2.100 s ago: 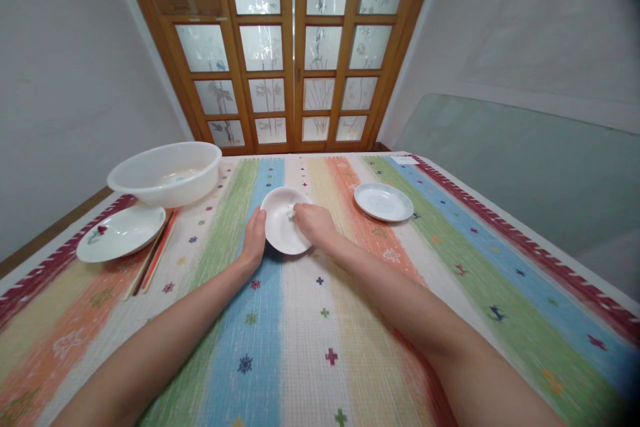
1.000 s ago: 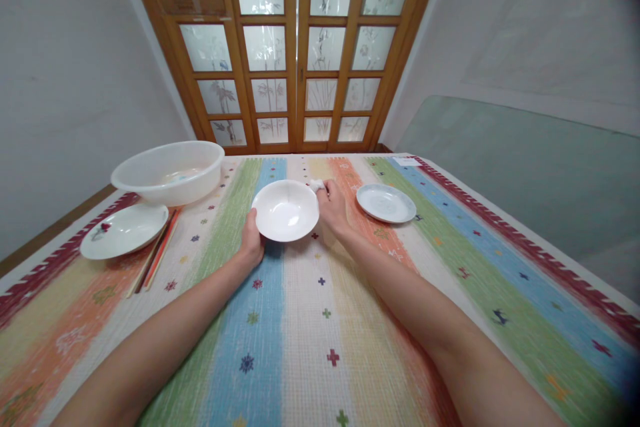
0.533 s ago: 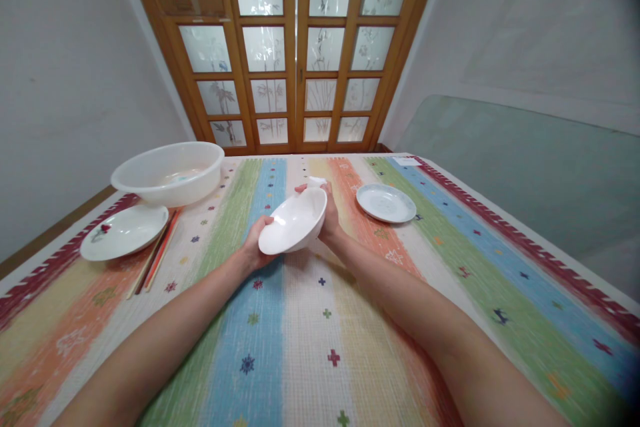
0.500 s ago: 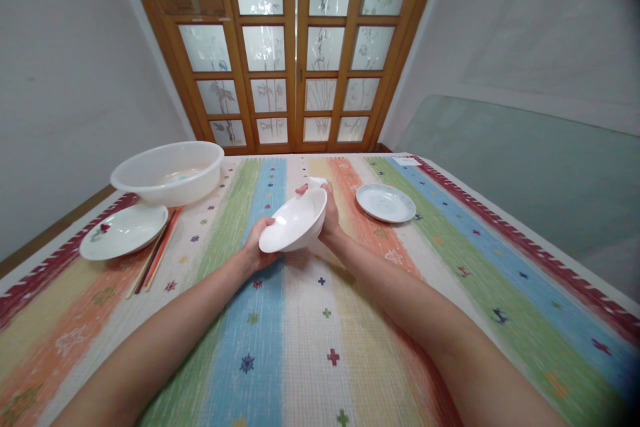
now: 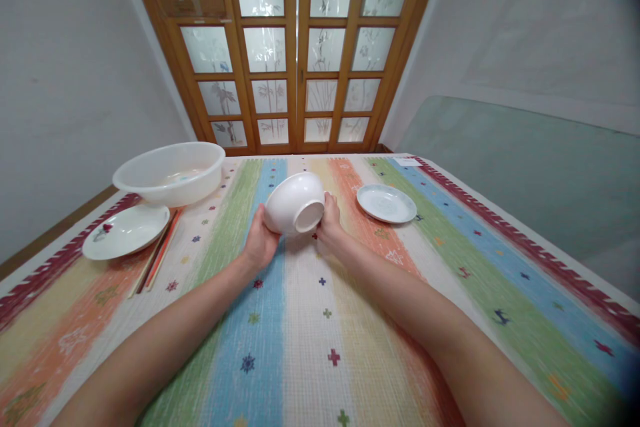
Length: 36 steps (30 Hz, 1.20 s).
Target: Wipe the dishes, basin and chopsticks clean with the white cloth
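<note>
A white bowl [image 5: 290,201] is held above the tablecloth, tipped so that its outer wall and round foot face me. My left hand [image 5: 261,240] grips the bowl's left side, its fingers partly behind it. At the right edge, by the foot, is my right hand [image 5: 329,219], closed, with most of its fingers hidden by the bowl. A crumpled white cloth or tissue showed in that hand a moment ago; the bowl now covers it. To the right lies a pale plate [image 5: 387,204] with a faint pattern.
At the back left stands a large translucent white basin [image 5: 200,181]. A white dish [image 5: 127,233] with a red flower lies before it, several chopsticks [image 5: 156,255] beside it. The striped tablecloth [image 5: 305,353] covers the table. Glazed wooden doors [image 5: 297,80] stand beyond.
The bowl has been turned over from showing its inside to showing its outside and foot. My left hand rose slightly with it; the white cloth in my right hand went out of sight.
</note>
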### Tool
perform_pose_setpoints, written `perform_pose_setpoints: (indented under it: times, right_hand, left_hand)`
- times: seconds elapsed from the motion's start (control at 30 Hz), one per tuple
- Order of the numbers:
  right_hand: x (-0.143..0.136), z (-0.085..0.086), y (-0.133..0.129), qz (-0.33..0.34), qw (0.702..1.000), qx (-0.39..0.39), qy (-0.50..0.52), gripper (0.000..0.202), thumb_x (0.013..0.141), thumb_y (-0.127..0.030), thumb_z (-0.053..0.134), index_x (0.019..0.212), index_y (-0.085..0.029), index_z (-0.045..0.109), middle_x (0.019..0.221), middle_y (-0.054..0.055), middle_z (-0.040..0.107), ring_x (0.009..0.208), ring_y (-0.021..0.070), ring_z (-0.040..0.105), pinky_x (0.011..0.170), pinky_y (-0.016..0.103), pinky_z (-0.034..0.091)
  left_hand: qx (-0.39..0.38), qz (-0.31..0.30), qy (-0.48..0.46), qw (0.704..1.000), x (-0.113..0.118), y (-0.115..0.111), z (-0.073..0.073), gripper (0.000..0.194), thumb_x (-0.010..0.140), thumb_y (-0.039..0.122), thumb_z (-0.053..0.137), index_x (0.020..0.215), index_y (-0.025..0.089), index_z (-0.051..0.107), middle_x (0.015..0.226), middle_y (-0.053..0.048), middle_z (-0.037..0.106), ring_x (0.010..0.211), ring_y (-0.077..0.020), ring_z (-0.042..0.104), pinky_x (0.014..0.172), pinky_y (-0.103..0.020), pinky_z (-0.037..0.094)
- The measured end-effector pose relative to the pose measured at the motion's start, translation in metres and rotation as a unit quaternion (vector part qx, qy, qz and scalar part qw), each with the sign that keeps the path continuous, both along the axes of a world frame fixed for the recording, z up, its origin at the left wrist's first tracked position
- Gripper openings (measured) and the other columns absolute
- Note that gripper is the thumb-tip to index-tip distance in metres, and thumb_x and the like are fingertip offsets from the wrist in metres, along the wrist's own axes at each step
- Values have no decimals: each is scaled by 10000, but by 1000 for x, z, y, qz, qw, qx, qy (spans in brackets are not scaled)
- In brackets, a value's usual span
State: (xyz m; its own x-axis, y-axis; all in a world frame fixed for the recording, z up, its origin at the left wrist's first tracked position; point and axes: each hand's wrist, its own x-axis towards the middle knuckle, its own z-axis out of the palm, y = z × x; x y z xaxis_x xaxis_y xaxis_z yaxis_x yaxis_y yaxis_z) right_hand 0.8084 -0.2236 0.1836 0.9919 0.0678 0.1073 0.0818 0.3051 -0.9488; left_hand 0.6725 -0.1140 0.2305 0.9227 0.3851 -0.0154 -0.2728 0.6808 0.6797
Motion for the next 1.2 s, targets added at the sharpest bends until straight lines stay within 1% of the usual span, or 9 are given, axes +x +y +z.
perform_pose_setpoints:
  times: [0.1, 0.23, 0.37, 0.43, 0.53, 0.77, 0.87, 0.97, 1.2]
  right_hand:
    - [2, 3, -4, -39, 998, 17, 39, 371, 908, -624, 451, 925, -254, 448, 804, -37, 508, 735, 166, 545, 629, 258, 465]
    - [-1, 8, -3, -38, 998, 1, 52, 352, 900, -598, 492, 936, -249, 470, 855, -33, 532, 792, 167, 568, 687, 271, 493]
    - [-10, 13, 2, -16, 999, -21, 26, 408, 942, -625, 439, 1037, -240, 537, 1022, 17, 640, 990, 214, 630, 913, 389, 531]
    - [-16, 15, 5, -1, 999, -28, -22, 518, 955, -675, 411, 1156, -227, 576, 1238, 66, 650, 1196, 236, 595, 1093, 442, 447]
    - [-23, 15, 7, 20, 995, -52, -81, 703, 946, -756, 396, 1334, -196, 569, 1504, 116, 520, 1423, 247, 449, 1238, 458, 275]
    - [-25, 31, -2, 78, 966, -124, -214, 761, 992, -761, 306, 1492, -222, 499, 1569, 96, 460, 1484, 257, 386, 1259, 526, 231]
    - [-29, 44, -8, 79, 921, -192, -329, 686, 1030, -695, 302, 1547, -264, 437, 1611, 67, 400, 1513, 243, 336, 1270, 528, 213]
    - [-38, 53, -12, 69, 847, -279, -447, 652, 1063, -621, 265, 1586, -250, 380, 1639, 69, 349, 1544, 228, 264, 1276, 516, 209]
    - [-71, 49, -6, 56, 679, -430, -593, 641, 1063, -500, 397, 1609, -171, 333, 1679, 87, 235, 1583, 251, 89, 1300, 525, 116]
  left_hand:
    - [54, 35, -24, 998, -1, -4, -1, 325, 987, 447, 596, 1170, 198, 698, 1282, -85, 692, 1261, -229, 592, 1024, -324, 509]
    - [95, 80, -12, 992, -2, 0, 0, 272, 947, 365, 682, 1166, 203, 692, 1272, -75, 691, 1198, -211, 624, 995, -290, 518]
    - [84, 117, -14, 989, 0, 6, 3, 262, 939, 333, 690, 1165, 199, 681, 1265, -83, 693, 1169, -193, 636, 962, -259, 515]
    - [83, 126, -17, 988, 1, 7, 4, 251, 944, 328, 678, 1158, 198, 680, 1269, -88, 691, 1158, -188, 638, 956, -256, 511]
    - [93, 126, -20, 987, 3, 9, 2, 262, 943, 354, 673, 1156, 202, 676, 1263, -85, 689, 1119, -182, 646, 952, -268, 507]
    - [226, 133, -5, 965, 3, 22, -1, 373, 894, 520, 705, 1056, 184, 710, 1110, -55, 701, 1002, -178, 631, 876, -247, 485]
    - [283, 118, -4, 952, 2, 26, -2, 389, 899, 550, 685, 1008, 178, 711, 1015, -42, 695, 910, -172, 616, 807, -241, 473]
    - [298, 110, -6, 948, 1, 23, -2, 369, 910, 534, 669, 1004, 179, 708, 1008, -47, 699, 895, -179, 617, 801, -251, 473]
    - [181, 124, -2, 976, 5, 17, -4, 254, 926, 392, 646, 1093, 210, 703, 1241, -61, 695, 1148, -200, 628, 1020, -309, 468]
